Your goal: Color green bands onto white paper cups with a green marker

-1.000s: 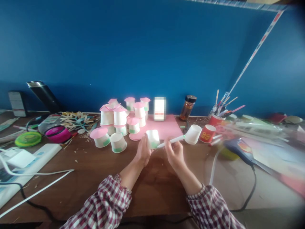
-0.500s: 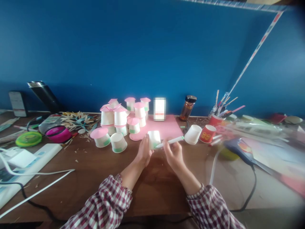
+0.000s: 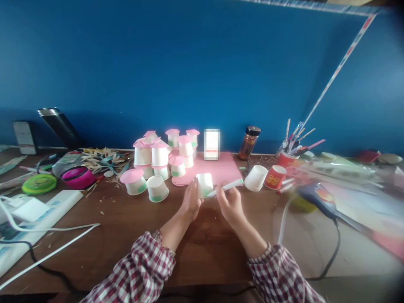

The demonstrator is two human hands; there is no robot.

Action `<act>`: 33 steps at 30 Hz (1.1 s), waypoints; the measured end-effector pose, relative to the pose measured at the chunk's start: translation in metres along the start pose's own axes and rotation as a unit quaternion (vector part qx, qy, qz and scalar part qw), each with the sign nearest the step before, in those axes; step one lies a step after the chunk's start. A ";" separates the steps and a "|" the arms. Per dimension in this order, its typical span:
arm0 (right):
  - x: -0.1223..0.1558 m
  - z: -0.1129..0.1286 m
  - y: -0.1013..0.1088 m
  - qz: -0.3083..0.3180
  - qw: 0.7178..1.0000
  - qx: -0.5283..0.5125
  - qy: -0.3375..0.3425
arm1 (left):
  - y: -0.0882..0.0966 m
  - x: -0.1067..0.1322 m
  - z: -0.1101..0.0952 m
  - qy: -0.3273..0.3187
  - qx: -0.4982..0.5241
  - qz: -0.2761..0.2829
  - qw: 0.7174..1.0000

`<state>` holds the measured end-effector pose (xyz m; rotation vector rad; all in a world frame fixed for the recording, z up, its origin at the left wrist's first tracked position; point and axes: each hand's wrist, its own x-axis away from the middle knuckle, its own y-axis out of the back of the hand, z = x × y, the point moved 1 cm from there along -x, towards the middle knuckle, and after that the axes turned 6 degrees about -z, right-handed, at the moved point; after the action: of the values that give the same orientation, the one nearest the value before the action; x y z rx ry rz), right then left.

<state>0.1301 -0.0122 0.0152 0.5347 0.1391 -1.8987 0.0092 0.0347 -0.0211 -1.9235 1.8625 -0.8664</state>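
- We see the left hand [image 3: 190, 203] gripping an upturned cup [image 3: 204, 184] above the table [image 3: 126, 227], just before the pink sheet [image 3: 221, 167].
- The right hand [image 3: 229, 203] pinches a pen [image 3: 225, 187], its tip touching the cup's green band.
- Bare wood lies open between the sleeves and toward the near edge; a white cable [image 3: 53, 248] crosses at left.
- We count about a dozen pink-capped cups [image 3: 159, 156] stacked behind, one white cup [image 3: 255, 178] on its side, two red cups [image 3: 275, 176] at right, and one jar [image 3: 249, 142] by the wall.

Amber jar [image 3: 249, 142], red cup [image 3: 275, 176], magenta bowl [image 3: 76, 177] on desk [image 3: 110, 227].
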 end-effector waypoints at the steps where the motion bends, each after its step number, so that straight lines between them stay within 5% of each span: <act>1: 0.000 0.000 0.000 0.001 1.000 0.001 -0.001 | 0.000 0.000 0.000 -0.003 -0.005 0.007 1.000; 6: -0.001 0.000 0.000 -0.013 1.000 -0.015 -0.002 | -0.006 0.003 -0.005 0.021 0.009 0.029 0.999; 11: -0.004 -0.006 0.001 -0.019 0.999 -0.043 -0.023 | -0.010 0.008 -0.011 0.055 0.039 -0.006 0.998; 33: -0.006 -0.001 0.000 -0.051 0.988 -0.128 -0.070 | -0.008 0.007 -0.012 0.070 0.064 0.019 0.995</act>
<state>0.1322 -0.0072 0.0167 0.2229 0.3182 -1.9743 0.0080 0.0309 -0.0055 -1.7858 1.8638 -1.1052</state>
